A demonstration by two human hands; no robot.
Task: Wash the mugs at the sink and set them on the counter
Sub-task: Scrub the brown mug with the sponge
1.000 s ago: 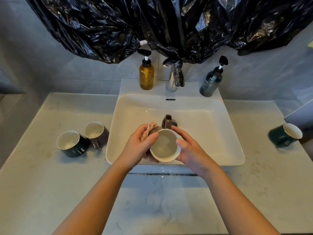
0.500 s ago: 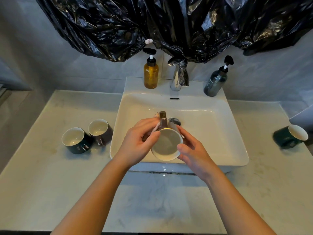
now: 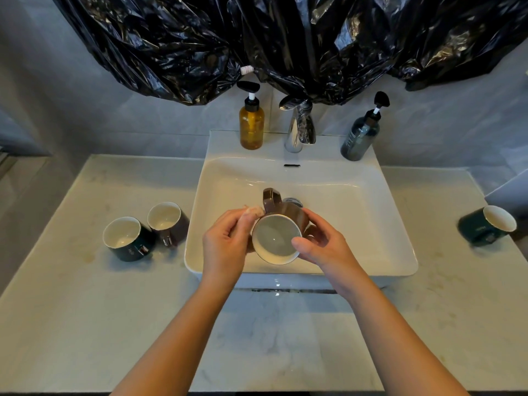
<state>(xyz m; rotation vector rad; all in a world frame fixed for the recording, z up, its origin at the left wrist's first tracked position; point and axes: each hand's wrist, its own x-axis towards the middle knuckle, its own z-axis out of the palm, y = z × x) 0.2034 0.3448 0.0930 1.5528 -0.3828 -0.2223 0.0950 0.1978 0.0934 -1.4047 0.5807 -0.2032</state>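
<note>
1. Head view showed the brown mug (image 3: 278, 237) held over the sink (image 3: 357, 224), clear of the basin floor, between both hands.
2. Long axis of the mug ran toward the camera: mouth facing the person, handle pointing up and away toward the faucet (image 3: 298, 130).
3. Right hand (image 3: 323, 247) lay on the mug's right side, fingers curled round the wall, thumb on the rim.
4. Left hand (image 3: 225, 247) lay on the left side, fingers closed on a pale sponge (image 3: 254, 210) pressed against the outer wall beside the handle.
5. Judgement: the scrub was in progress; turning the mug about its axis would fall to the right hand.
6. Two mugs (image 3: 143, 232) stood on the table (image 3: 71, 310) at left, one green mug (image 3: 485, 227) lay at right, all well apart from the hands.
</note>
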